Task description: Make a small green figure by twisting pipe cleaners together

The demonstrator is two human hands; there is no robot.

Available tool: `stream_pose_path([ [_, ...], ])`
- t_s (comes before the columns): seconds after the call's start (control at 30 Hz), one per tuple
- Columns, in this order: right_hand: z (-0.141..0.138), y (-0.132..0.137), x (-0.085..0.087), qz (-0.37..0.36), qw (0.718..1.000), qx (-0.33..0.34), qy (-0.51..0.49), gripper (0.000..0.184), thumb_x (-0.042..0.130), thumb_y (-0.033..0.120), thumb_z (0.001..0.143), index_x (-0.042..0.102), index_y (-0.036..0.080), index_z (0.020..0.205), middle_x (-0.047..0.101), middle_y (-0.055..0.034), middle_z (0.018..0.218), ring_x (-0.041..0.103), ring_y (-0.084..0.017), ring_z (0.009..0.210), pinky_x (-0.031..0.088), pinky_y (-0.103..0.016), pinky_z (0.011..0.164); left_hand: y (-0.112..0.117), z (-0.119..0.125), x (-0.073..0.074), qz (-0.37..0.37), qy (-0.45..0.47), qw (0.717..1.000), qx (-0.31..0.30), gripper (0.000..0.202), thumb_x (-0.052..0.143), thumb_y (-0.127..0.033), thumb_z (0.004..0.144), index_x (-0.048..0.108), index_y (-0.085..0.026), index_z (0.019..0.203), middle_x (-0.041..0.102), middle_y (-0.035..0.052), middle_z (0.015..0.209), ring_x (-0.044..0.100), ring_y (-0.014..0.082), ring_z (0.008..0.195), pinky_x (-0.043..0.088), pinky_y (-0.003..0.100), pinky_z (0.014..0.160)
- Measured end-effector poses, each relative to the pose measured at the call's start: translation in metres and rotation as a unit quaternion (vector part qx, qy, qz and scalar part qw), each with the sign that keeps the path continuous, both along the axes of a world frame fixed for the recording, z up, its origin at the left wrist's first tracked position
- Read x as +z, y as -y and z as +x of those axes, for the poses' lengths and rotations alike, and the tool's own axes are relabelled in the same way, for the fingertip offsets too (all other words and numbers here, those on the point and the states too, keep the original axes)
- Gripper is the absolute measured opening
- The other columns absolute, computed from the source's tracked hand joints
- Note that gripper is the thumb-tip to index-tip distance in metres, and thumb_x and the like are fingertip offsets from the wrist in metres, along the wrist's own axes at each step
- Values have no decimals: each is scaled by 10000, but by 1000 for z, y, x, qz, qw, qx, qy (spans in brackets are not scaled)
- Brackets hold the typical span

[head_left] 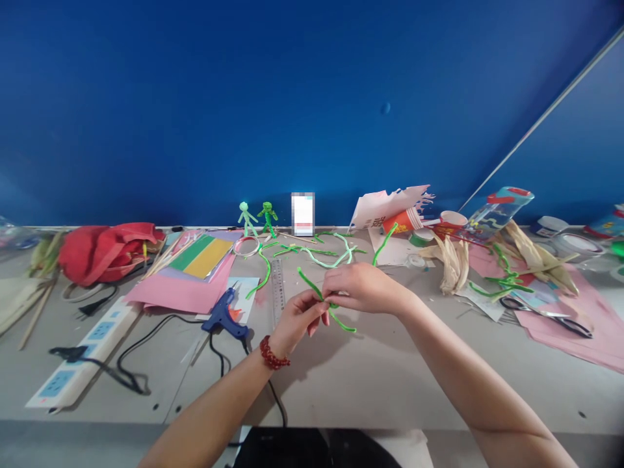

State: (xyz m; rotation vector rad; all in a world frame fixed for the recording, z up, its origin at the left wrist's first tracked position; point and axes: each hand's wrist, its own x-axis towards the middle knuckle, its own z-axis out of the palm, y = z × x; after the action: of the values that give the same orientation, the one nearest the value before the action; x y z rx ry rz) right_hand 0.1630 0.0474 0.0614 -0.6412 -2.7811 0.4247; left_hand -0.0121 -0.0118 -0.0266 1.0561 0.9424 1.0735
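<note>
Both forearms come up from the lower edge and meet over the middle of the grey tabletop (pixel 370 377), the left one wearing a red bead bracelet (pixel 272 354) at the wrist. The left hand (pixel 299 318) is bent up at the wrist, its fingertips drawn together in a pinch on a green pipe cleaner (pixel 342 323). The right hand (pixel 358 286) lies just above and beside it, palm down, with its fingers curled closed over the same strand. The pipe cleaner is held between the two hands above the tabletop, one end sticking up to the left and another trailing down to the right. Left of the hands lies a blue glue gun (pixel 223 315) with its black cord, and a clear ruler (pixel 277 289) lies just behind. Further left sits a white power strip (pixel 80 357). Near the blue wall stand two small green figures (pixel 247 218), and a red bag (pixel 104 250) lies far left.
</note>
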Motion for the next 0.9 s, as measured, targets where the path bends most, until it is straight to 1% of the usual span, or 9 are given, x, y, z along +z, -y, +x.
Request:
stream_pose_path([
  [0.1,0,-3,5,-35,999,-3,-12,146,560,127,830,674,216,851,689,11,829,586,-122,723,325,-229,588,0,-1,0,-6,13,1000,6,269,731,-401,734,617,-158,723,668,21,598,429,52,401,279,190,398],
  [0.17,1,-6,7,-56,998,-10,-25,175,575,104,793,672,217,886,691,18,828,574,-114,698,334,-223,588,-1,-2,0,-10,25,1000,5,238,736,-370,731,633,-155,738,681,31,613,438,54,415,284,192,412],
  [0.23,2,-10,6,-79,996,-12,-44,168,592,95,776,667,206,877,682,20,806,551,-105,666,346,-217,586,-1,-3,-1,-11,40,999,-2,218,734,-348,736,646,-151,771,689,39,626,446,58,426,282,192,417],
  [0.33,4,-17,1,-116,990,8,-79,117,590,110,812,670,190,843,674,9,800,554,-107,681,372,-213,591,-2,-5,-3,-5,61,998,-8,213,732,-339,744,651,-148,795,692,48,636,447,64,432,287,196,411],
  [0.4,6,-18,-6,-137,985,17,-106,119,575,120,838,674,185,848,676,-1,809,569,-114,705,393,-215,603,-2,-5,-4,4,71,997,-5,218,730,-345,751,649,-149,799,698,50,652,446,64,431,302,199,410],
  [0.5,7,-16,-16,-159,976,8,-149,121,566,132,853,676,177,872,683,-18,816,580,-124,713,421,-226,617,-1,-5,-4,21,87,996,2,218,723,-344,762,645,-148,818,705,52,673,465,67,443,329,200,422],
  [0.6,8,-10,-26,-159,969,-10,-187,120,563,145,855,672,175,895,681,-35,823,578,-131,707,419,-229,585,-1,-3,-4,29,106,994,13,186,716,-310,773,632,-149,816,708,52,673,479,69,450,333,197,429],
  [0.7,9,-5,-32,-140,966,-32,-217,120,568,157,858,667,184,921,677,-51,888,571,-133,726,412,-224,565,-1,-3,-3,31,120,992,25,145,698,-275,793,622,-153,814,716,56,685,484,65,449,325,192,430],
  [0.9,9,0,-40,-128,960,-61,-242,141,584,128,828,663,194,924,657,-39,888,538,-116,674,410,-213,558,-1,-1,-2,26,153,987,36,147,701,-249,785,586,-161,814,719,56,687,516,74,465,347,185,442],
])
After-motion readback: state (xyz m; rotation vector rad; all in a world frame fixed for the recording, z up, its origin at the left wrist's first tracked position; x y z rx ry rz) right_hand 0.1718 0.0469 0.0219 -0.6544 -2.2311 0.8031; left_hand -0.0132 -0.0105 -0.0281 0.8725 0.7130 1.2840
